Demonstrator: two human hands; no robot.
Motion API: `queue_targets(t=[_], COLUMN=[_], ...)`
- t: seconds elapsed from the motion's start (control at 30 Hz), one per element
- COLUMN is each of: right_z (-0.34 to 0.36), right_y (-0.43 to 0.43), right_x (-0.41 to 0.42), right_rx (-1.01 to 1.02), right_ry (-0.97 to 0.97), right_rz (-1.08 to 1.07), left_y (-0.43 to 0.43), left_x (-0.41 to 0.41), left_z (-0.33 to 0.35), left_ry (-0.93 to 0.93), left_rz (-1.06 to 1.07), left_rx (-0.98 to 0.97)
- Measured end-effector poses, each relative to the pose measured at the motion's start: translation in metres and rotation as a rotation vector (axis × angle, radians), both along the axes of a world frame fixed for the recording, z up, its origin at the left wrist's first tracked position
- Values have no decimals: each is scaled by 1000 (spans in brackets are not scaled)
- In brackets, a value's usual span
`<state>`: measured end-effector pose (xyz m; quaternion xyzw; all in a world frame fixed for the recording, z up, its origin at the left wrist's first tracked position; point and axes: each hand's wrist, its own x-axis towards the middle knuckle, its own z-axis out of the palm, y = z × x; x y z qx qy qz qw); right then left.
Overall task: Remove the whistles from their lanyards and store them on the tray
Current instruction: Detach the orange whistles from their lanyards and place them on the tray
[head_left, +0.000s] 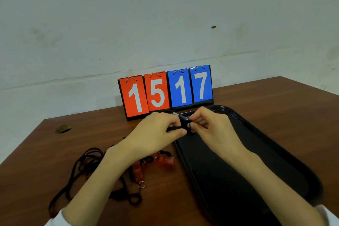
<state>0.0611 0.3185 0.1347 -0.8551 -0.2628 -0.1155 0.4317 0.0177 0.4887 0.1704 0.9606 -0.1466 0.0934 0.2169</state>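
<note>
**Both hands working a black cord over the tray**

A pale, marked wall (165, 24) is filling the upper half of the view. Below it a brown wooden worktop (275, 97) is running out to the right, with a round hole (63, 128) showing near its far left corner.

A black tray (275, 161) is lying on the right side of the worktop, stretching from the near edge back toward the scoreboard (165, 91). The scoreboard is standing upright at the back, showing 15 on red cards and 17 on blue.

The left hand (157, 134) is hovering just over the tray's far left edge, with its fingers curled and its thumb and fingertips pinching a black cord (173, 129). The right hand (211, 128) is meeting it above the tray, its fingers also curled and pinching a dark piece (181, 118) with a silvery tip. That piece is too small to tell whether it is a whistle or a clip.

Black lanyards (119, 195) are lying in loose loops on the worktop left of the tray, partly under the left forearm. A red whistle (137, 170) is lying among them, and a second whistle (166, 160) is sitting just beside the tray's left rim. Neither is on the tray. A small metal ring (141, 184) is hanging off the near end of the first one.
</note>
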Motion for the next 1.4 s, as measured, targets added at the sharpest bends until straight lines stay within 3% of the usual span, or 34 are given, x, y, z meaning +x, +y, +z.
queue_targets(t=[0.1, 0.23, 0.4, 0.57, 0.73, 0.87, 1.07, 1.23, 1.4], right_z=[-1, 0, 7, 15, 13, 8, -3, -3, -1], right_y=[1, 6, 6, 2, 0, -1, 5, 5, 6], right_x=[-1, -8, -11, -11, -7, 0, -1, -2, -5], right_rx=[-108, -150, 49, 230, 392, 406, 130, -9, -145], right_ry=[12, 132, 298, 411, 396, 312, 97, 127, 164], right_rz=[117, 279, 343, 396, 304, 107, -40, 0, 203], left_y=[5, 13, 25, 27, 24, 20, 11, 8, 23], left_x=[0, 2, 8, 8, 7, 7, 4, 0, 3], left_z=[2, 2, 3, -3, -4, -4, -7, -1, 2], left_ry=[-35, 5, 124, 405, 439, 352, 251, 203, 122], left_rz=[-7, -42, -51, -71, -81, -54, -63, -102, -78], left_rx=[61, -23, -271, -487, -581, -446, -154, -6, -40])
